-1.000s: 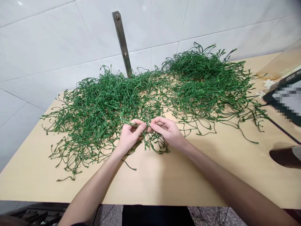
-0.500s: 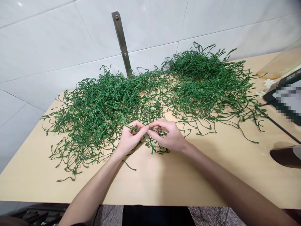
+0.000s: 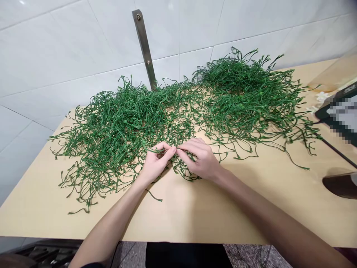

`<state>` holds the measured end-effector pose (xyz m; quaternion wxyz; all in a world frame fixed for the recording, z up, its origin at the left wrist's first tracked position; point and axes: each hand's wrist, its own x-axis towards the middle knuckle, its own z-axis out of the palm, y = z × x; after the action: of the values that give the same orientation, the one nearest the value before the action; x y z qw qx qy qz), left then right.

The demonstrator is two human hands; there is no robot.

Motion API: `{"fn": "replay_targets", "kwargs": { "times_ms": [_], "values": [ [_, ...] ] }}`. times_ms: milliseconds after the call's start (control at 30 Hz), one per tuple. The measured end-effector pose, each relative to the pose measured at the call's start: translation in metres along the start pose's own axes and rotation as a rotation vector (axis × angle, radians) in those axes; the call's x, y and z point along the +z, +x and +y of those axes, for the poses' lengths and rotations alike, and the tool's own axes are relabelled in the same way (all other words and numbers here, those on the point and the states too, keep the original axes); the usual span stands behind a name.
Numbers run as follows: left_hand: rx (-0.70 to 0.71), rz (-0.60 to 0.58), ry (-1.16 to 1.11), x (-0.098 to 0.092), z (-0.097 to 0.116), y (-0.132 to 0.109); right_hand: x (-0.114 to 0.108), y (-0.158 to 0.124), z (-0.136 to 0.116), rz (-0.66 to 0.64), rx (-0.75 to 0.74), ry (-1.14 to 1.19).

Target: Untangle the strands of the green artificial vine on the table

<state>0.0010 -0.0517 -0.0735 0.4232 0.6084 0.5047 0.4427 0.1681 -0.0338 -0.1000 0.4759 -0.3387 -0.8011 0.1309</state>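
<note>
My left hand (image 3: 155, 163) is closed in a pinch over the near middle of the table. A thin green artificial stem (image 3: 153, 150) runs through it, its tip poking out on the left side. My right hand (image 3: 203, 158) pinches with thumb and forefinger right beside the left fingertips. What lies between the right fingertips is too small and covered to make out. Just beyond both hands spreads a loose heap of similar green stems (image 3: 119, 123) with small forked ends. Several stems also lie on the table beneath my hands.
A second, taller heap of green stems (image 3: 242, 89) is at the back right. A metal bar (image 3: 145, 48) stands against the tiled wall (image 3: 69, 44). To the right are a dark-framed device (image 3: 341, 115), a black cable (image 3: 338, 152), small white pieces (image 3: 322, 96) and a dark brown round object (image 3: 338, 186).
My right hand has turned slightly, its fingers closing in more over the pinch. The left hand stays nearly in place with the stem. The view has shifted a little.
</note>
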Motion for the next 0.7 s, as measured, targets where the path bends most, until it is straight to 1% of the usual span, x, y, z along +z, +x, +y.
{"fn": "replay_targets", "kwargs": {
  "times_ms": [67,167,267,367,433,533,633,700],
  "values": [
    [0.035,-0.012,0.048,-0.0001,-0.0004,-0.0005,-0.0011,0.0015,-0.0022,-0.012,0.035,0.049],
    [0.138,-0.027,0.144,-0.0009,-0.0003,-0.0017,-0.003,0.0037,-0.0041,-0.032,0.063,0.119],
    [0.229,-0.013,0.214,-0.0013,-0.0003,-0.0023,-0.0043,0.0048,-0.0044,-0.07,0.081,0.185],
    [0.272,0.004,0.237,-0.0006,-0.0009,-0.0022,-0.0045,0.0049,-0.0049,-0.064,0.086,0.236],
    [0.27,0.015,0.246,0.0004,-0.0012,-0.0022,-0.0041,0.0046,-0.006,-0.034,0.092,0.25],
    [0.232,0.013,0.258,0.002,-0.0008,-0.0025,-0.003,0.0041,-0.0076,-0.013,0.105,0.255],
    [0.156,-0.054,0.238,0.0027,0.0001,-0.0028,-0.0017,0.0031,-0.0076,-0.032,0.09,0.276],
    [0.089,-0.113,0.176,0.0025,0.0005,-0.0029,-0.0009,0.0022,-0.0067,-0.047,0.082,0.28]
  ]
}}
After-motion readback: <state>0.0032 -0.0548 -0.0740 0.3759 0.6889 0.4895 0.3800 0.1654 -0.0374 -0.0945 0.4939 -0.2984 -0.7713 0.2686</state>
